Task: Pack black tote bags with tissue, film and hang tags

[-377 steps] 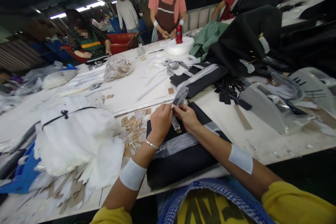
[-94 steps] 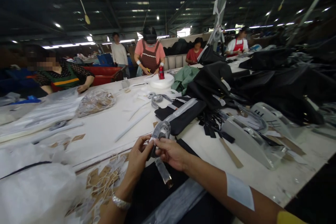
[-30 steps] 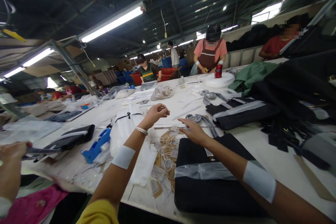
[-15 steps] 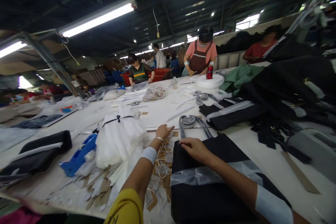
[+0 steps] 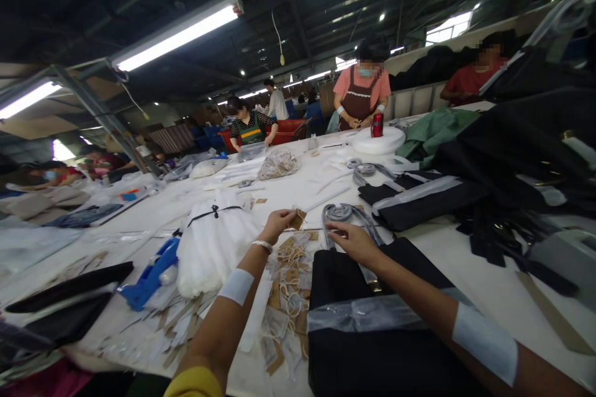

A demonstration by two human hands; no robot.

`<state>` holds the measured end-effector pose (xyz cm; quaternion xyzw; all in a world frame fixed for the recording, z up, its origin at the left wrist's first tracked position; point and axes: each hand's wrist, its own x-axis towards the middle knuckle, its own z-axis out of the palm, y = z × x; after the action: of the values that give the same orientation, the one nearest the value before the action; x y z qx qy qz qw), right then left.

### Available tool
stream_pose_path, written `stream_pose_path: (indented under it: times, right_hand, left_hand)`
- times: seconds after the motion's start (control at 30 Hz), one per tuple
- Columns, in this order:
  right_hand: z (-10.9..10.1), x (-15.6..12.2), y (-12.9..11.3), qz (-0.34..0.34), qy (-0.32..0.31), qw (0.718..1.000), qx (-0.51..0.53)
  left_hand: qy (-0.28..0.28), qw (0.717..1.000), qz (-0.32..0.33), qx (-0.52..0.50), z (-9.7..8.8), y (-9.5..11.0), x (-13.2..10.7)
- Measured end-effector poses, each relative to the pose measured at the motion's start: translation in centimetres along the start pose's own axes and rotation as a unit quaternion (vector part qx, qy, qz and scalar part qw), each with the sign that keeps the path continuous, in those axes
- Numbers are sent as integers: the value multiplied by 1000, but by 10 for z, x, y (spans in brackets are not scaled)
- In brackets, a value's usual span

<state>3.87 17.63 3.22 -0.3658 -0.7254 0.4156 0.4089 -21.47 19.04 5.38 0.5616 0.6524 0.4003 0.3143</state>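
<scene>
My left hand (image 5: 278, 224) is raised a little above the table and pinches a small brown paper tag (image 5: 297, 219). Below it lies a loose heap of brown tags with string loops (image 5: 289, 273). My right hand (image 5: 352, 239) hovers with fingers spread over the top edge of a black bag (image 5: 372, 347), which lies flat in front of me with a clear plastic band across it. A plastic-wrapped grey strap (image 5: 343, 214) lies coiled on the table just beyond my right hand.
A bundle of white sheets tied with black cord (image 5: 212, 242) and a blue tool (image 5: 151, 274) lie to the left. More black bags (image 5: 421, 198) pile up at the right. Other people work along the far side of the white table (image 5: 298, 189).
My left hand went down to the heap of tags and came up pinching one. My right hand lifted off the black bag's edge. The view tilted slightly.
</scene>
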Motion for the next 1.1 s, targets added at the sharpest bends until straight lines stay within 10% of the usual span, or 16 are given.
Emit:
stream_pose_path:
  times: [0.23, 0.53, 0.83, 1.1]
  right_hand:
    - [25, 27, -21, 20, 1, 995, 101]
    - [-25, 11, -56, -24, 102, 994, 39]
    - [-39, -1, -94, -116, 61, 986, -100]
    - [-40, -18, -94, -96, 48, 994, 27]
  left_hand:
    - [-16, 990, 62, -125, 7, 50, -51]
    - [-19, 990, 114, -78, 6, 51, -86]
    - [27, 978, 206, -27, 35, 88, -110]
    - [39, 978, 187, -82, 53, 106, -114]
